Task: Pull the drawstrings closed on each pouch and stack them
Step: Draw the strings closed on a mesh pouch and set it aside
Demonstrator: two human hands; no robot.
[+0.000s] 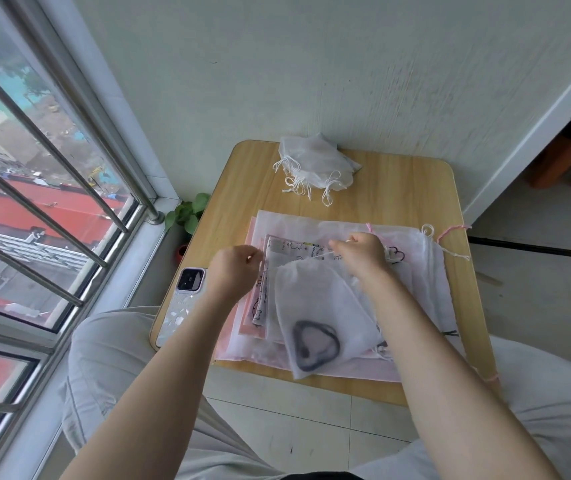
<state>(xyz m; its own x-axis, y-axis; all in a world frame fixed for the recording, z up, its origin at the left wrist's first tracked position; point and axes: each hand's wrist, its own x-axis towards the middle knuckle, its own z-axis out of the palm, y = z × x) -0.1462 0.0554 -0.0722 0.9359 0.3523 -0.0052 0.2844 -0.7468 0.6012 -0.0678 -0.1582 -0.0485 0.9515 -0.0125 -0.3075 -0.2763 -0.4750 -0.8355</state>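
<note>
Mid-cinch on one pouch [322, 306]. White mesh, dark heart-shaped print near its bottom, lying on top of the flat pile [415, 271] of larger pouches in the middle of the counter [391, 188], mouth pointing away from the person.

Left hand [237, 268]: grip is curling closed at the pouch's left top corner, apparently pinching a drawstring end; the cord itself is too thin and blurred to confirm there. Right hand [360, 252]: fingers are pinching a white drawstring [325, 253] that is running taut from the pouch mouth up to the knuckles. Hands are sitting apart on opposite sides of the mouth, which makes sense: opposing pull is what gathers the neck. The neck is already looking bunched, so my read is the cinch is nearly done.

The pouch body is staying flat on the pile, probably so the fabric has something to drag against while the cords are pulled.

Finished stack [315, 161] is sitting at the far edge of the counter, well apart from the work zone, white cord loops hanging off its front. Likely kept there so closed pouches don't mix with the open ones. This pouch probably goes there next.

Phone [181, 303] is lying at the counter's left edge, just beside the left wrist. Small plant [188, 213] is sitting off the counter by the window.
</note>
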